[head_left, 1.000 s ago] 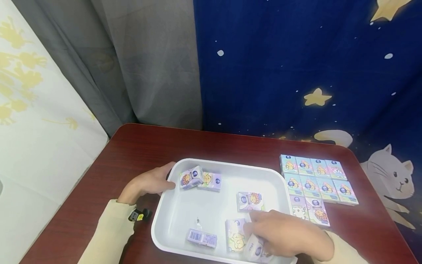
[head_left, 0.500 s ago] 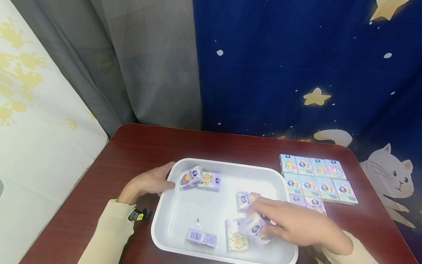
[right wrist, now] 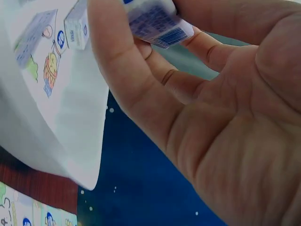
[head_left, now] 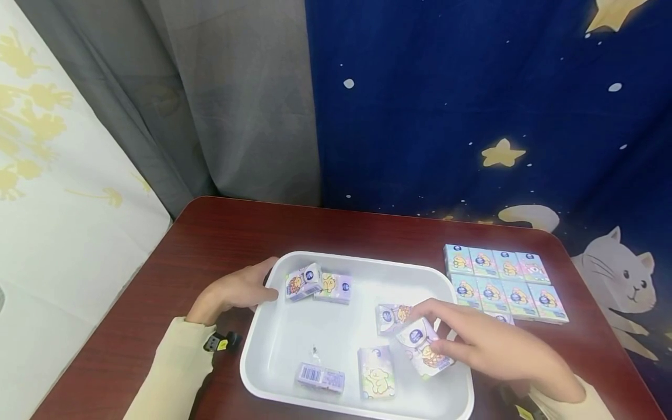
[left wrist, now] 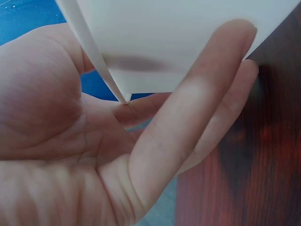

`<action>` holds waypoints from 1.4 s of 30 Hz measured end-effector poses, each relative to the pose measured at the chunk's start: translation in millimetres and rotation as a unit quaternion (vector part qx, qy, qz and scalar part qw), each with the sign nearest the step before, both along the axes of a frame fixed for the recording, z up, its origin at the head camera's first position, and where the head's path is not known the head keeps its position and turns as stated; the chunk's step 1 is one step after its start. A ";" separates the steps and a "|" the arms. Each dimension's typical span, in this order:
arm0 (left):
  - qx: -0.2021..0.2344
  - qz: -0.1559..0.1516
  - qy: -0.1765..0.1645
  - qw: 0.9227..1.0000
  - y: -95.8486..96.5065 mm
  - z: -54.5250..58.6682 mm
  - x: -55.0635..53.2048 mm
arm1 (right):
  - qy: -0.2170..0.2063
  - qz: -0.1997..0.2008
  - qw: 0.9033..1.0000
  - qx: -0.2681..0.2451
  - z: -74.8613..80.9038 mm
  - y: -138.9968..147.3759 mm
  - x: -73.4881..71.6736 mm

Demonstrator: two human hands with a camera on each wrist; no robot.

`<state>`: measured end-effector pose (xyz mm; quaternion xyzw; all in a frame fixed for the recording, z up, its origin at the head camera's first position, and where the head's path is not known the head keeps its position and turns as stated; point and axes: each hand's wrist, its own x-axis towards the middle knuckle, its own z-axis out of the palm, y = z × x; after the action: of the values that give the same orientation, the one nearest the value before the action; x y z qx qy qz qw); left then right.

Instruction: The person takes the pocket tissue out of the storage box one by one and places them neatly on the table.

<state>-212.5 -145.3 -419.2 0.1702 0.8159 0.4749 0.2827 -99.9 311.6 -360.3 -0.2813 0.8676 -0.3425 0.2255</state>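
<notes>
My left hand grips the left rim of a white plastic tray, with the thumb over the edge. The left wrist view has the tray's wall between thumb and fingers. Over the tray's right part, my right hand pinches a purple tissue pack between thumb and fingers, tilted. A barcode shows on that pack in the right wrist view. Several purple packs lie in the tray: one with a yellow puppy, one near the fingertips, one barcode side up.
Two more packs overlap at the tray's back left corner, one leaning on the other. Right of the tray, blue packs stand in neat rows, with purple ones partly behind the right hand. A curtain hangs behind the dark red table.
My right hand has lifted the tissue pack from the tray's front right and turned it so its printed front shows. The left hand keeps its place on the rim.
</notes>
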 end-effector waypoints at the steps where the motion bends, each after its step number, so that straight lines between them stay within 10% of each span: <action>1: 0.000 0.000 -0.001 1.000 -0.1 -0.2 -0.1 | -0.006 -0.008 1.000 0.004 0.1 1.6 0.2; 14: 0.007 -0.001 -0.005 1.000 -0.6 -1.7 -0.3 | -0.013 -0.048 0.999 0.015 -3.7 27.5 -4.2; 30: 0.008 -0.003 -0.006 1.000 -0.1 0.3 0.2 | -0.073 -0.071 0.990 -0.095 -17.7 59.6 -9.7; 42: 0.010 -0.003 -0.007 1.000 0.8 0.4 0.0 | -0.036 -0.085 0.991 -0.100 -17.5 84.6 -4.9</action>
<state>-212.5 -144.5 -418.8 0.1722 0.8085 0.4832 0.2885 -104.7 396.2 -377.8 -0.2148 0.8411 -0.4554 0.1974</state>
